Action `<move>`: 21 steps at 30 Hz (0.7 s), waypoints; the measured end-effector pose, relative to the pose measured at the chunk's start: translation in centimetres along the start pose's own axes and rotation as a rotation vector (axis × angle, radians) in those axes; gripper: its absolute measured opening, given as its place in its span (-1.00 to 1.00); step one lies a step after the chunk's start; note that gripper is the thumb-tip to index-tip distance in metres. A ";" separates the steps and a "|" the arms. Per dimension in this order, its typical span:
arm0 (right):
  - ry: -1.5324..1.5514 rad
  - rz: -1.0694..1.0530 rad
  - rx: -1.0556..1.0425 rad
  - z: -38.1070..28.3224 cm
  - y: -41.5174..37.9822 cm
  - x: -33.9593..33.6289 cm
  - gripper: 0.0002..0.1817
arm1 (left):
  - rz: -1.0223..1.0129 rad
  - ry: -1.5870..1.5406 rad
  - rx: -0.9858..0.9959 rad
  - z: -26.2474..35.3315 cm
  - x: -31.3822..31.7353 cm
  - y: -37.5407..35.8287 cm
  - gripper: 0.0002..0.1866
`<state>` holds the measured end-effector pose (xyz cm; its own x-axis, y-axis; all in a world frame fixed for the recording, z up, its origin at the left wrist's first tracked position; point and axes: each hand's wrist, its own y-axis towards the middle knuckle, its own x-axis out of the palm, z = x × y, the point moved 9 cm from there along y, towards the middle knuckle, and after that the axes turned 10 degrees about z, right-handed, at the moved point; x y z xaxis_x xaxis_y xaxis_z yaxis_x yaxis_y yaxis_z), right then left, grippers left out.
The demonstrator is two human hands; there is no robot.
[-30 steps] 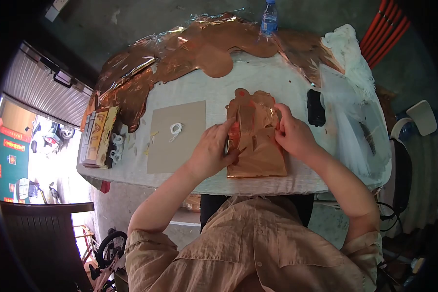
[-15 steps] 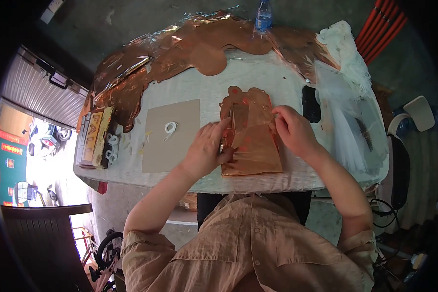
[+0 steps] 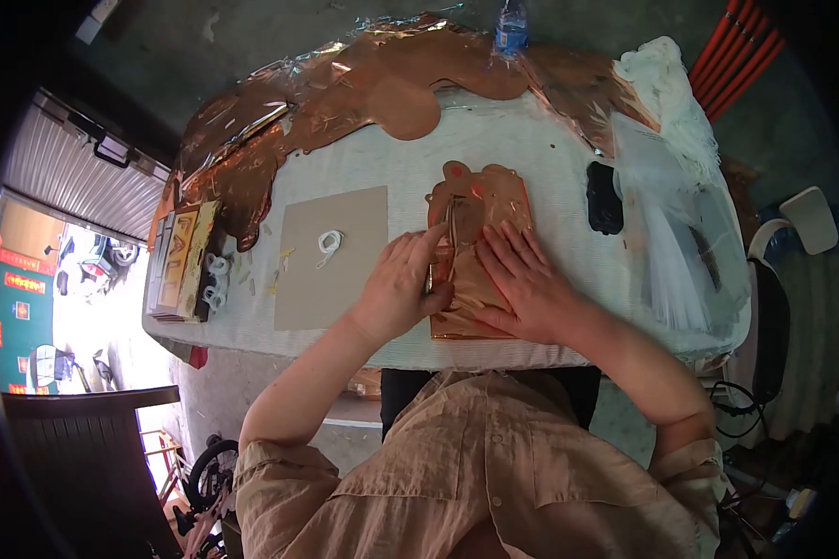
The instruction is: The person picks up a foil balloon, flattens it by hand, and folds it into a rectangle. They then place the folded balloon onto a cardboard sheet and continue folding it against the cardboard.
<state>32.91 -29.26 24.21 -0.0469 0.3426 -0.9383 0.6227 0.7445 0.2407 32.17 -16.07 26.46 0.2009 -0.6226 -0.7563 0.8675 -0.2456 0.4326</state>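
A folded copper-coloured foil balloon (image 3: 475, 200) lies flat near the table's front edge, its rounded lobes at the far end. My left hand (image 3: 405, 279) rests along its left edge, thumb and index finger apart on the foil. Beside that index fingertip is a slim shiny strip or tool (image 3: 452, 219); I cannot make out which. My right hand (image 3: 527, 289) lies flat across the right half of the foil with its fingers spread, touching it and holding nothing.
Left of the foil, a grey card (image 3: 331, 293) carries a coil of white ribbon (image 3: 329, 244). Flat copper balloons (image 3: 405, 107) line the far side near a water bottle (image 3: 510, 33). To the right are a black phone-like object (image 3: 604, 197) and clear plastic bags (image 3: 667, 252). Boxes (image 3: 182, 261) stand left.
My right hand has moved from pinching the foil's right edge to lying flat on it, further left and nearer me. My left hand stays at the left edge.
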 end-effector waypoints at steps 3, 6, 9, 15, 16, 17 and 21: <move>-0.036 0.009 -0.011 -0.1 0.0 0.1 -0.07 | -0.025 -0.026 -0.014 -0.3 0.1 -0.1 -0.21; -0.036 -0.007 -0.006 -0.2 -0.2 0.3 -0.04 | -0.117 -0.057 -0.059 -0.9 0.2 0.1 -0.12; -0.043 0.023 -0.015 -0.1 -0.2 0.1 -0.03 | -0.287 -0.140 -0.108 -0.3 -0.3 0.5 0.05; -0.039 0.024 -0.008 -0.1 -0.2 -0.1 -0.02 | -0.440 -0.049 -0.108 -0.2 0.3 0.1 0.27; -0.039 0.022 -0.004 -0.1 -0.2 -0.1 -0.02 | -0.442 -0.050 -0.108 -0.3 0.4 0.1 0.27; -0.039 0.021 -0.001 -0.1 -0.2 -0.1 -0.02 | -0.445 -0.073 -0.105 -0.4 0.4 0.1 0.29; -0.052 0.044 -0.005 -0.1 -0.1 -0.2 -0.03 | -0.465 -0.117 -0.111 -0.5 0.2 0.3 0.31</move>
<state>32.81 -29.37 24.39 0.0211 0.3453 -0.9383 0.6193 0.7323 0.2834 32.66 -15.92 26.19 -0.2658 -0.5466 -0.7941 0.8977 -0.4405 0.0028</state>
